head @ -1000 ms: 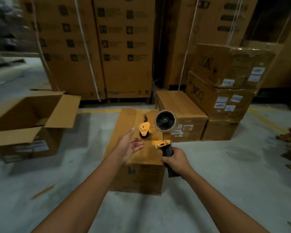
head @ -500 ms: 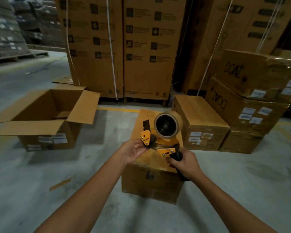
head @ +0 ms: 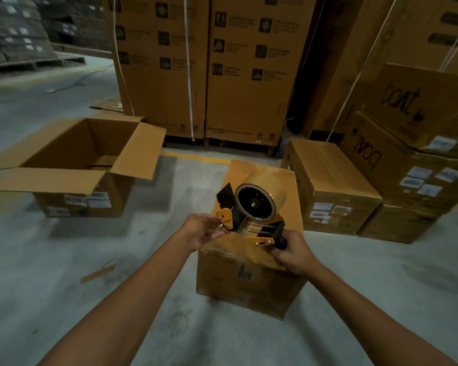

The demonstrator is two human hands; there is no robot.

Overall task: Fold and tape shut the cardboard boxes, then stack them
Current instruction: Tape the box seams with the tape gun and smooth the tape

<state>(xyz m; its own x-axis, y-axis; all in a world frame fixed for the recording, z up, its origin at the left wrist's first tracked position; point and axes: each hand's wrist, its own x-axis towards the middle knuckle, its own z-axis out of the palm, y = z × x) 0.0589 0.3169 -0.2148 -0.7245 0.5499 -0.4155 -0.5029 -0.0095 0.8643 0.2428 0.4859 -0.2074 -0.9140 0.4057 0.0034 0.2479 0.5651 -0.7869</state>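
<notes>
Above the closed brown cardboard box [head: 249, 282] on the floor [head: 50, 260], your right hand [head: 292, 253] grips the yellow-and-black tape dispenser [head: 257, 204] by its handle. Your left hand [head: 200, 231] pinches its front end, where the cutter could nick you.

Yellow/blk tape gun [head: 252, 225], tan tape roll [head: 271, 190], brown near box [head: 249, 283], grey floor [head: 169, 326].

The scene is dim with a warm orange cast, and soft shadows lie on the concrete floor [head: 50, 273] beside the open box [head: 77, 143]. The tape roll [head: 273, 186] shows a dull sheen; the wide lens bows the stacked cartons [head: 164, 75] near the edges, where detail softens.
</notes>
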